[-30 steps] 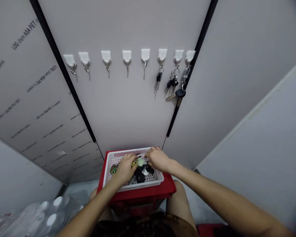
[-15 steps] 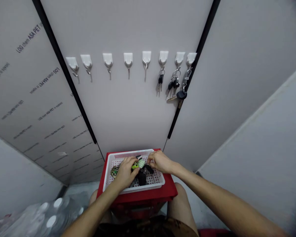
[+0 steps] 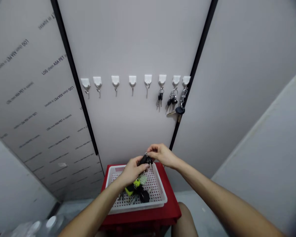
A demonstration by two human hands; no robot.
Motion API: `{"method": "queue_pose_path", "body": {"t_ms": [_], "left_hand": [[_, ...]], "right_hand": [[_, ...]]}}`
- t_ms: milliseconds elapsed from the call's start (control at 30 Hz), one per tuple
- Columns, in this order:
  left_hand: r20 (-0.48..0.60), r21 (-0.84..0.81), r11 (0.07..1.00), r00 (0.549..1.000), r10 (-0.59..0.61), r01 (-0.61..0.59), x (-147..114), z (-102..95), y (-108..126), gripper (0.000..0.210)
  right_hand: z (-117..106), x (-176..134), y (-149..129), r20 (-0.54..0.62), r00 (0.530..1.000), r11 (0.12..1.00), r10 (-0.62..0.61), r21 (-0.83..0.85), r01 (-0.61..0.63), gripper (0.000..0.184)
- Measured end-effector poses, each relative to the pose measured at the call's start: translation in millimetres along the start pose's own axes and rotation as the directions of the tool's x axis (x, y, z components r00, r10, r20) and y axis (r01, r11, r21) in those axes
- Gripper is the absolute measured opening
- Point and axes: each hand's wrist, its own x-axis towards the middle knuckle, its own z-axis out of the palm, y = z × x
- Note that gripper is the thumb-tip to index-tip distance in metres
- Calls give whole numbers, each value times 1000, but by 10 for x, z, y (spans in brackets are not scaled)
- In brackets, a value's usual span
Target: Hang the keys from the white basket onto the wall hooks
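A bunch of black-headed keys (image 3: 146, 160) is held up over the far side of a white plastic basket (image 3: 160, 191). My left hand (image 3: 133, 168) is closed on the black part of the bunch. The fingers of my right hand (image 3: 160, 154) pinch its ring at the top. Below them, in the basket, lie a yellow-green and black key holder (image 3: 129, 191), a pale green striped piece (image 3: 143, 179) and a round black item (image 3: 144, 196), with some loose keys among them. My left forearm hides part of the basket's left side.
The basket stands on a red stool (image 3: 167, 210). On the wall panel is a row of white hooks (image 3: 132, 80); the three rightmost carry key bunches (image 3: 172, 100), the others hang bare. Clear bottles with white caps (image 3: 51, 222) stand on the floor at lower left.
Both hands have risen out of the basket, bringing up the black-headed keys between them. The view has tilted, so the hooks appear lower.
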Motion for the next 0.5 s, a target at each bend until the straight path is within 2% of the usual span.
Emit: {"method": "queue_pose_path", "body": {"t_ms": [100, 233, 367, 500], "left_hand": [[-81, -44, 998, 996, 39, -43, 116, -89, 264, 26], [-236, 31, 992, 963, 128, -124, 328, -176, 722, 22], [-317, 93, 973, 920, 230, -211, 538, -187, 1223, 16], [-388, 134, 948, 865, 319, -289, 732, -175, 1613, 10]], "right_hand": [[-83, 94, -202, -63, 998, 997, -32, 73, 36, 8], [-263, 265, -582, -192, 967, 984, -168, 26, 176, 7], [-474, 429, -1030, -353, 882, 950, -311, -97, 296, 6], [-624, 555, -1389, -478, 785, 919, -394, -227, 323, 9]]}}
